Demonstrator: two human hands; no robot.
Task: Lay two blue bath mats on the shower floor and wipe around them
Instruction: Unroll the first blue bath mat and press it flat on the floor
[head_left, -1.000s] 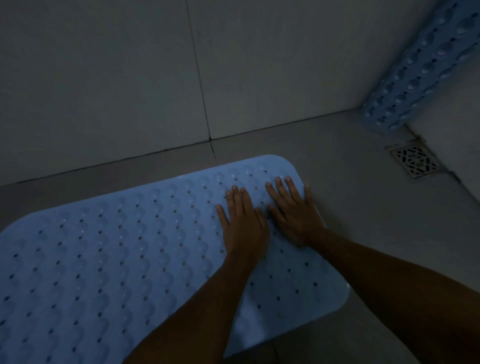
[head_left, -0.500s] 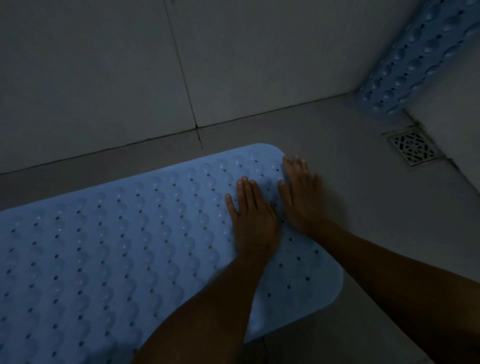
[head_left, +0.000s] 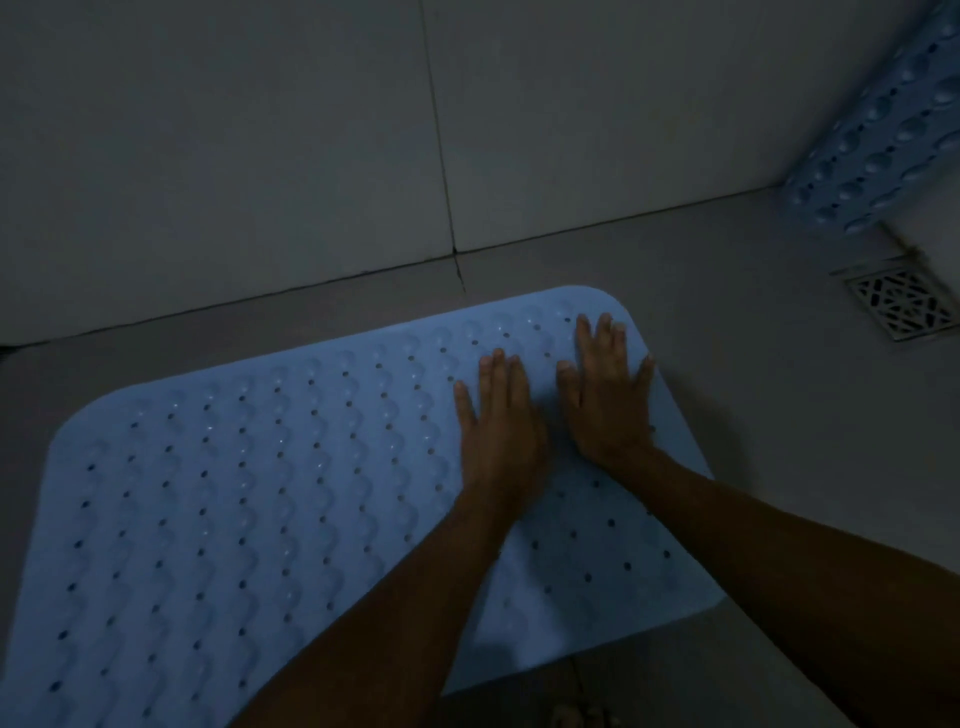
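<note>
Both hands, left (head_left: 501, 436) and right (head_left: 608, 400), press flat on the laid mat's (head_left: 234, 493) far-right corner; the second mat (head_left: 883, 135) leans far right, nearer the right hand.

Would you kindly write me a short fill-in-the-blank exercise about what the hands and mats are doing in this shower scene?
1. Both hands, left hand and right hand, press flat on the ____ mat.
2. The second mat is not yet laid; it leans against the ____ in the corner.
3. The metal ____ sits in the floor to the right of the flat mat, below the leaning one.
4. The fingers of the right hand are ____, not curled.

Missing words: blue; wall; drain; straight
</note>
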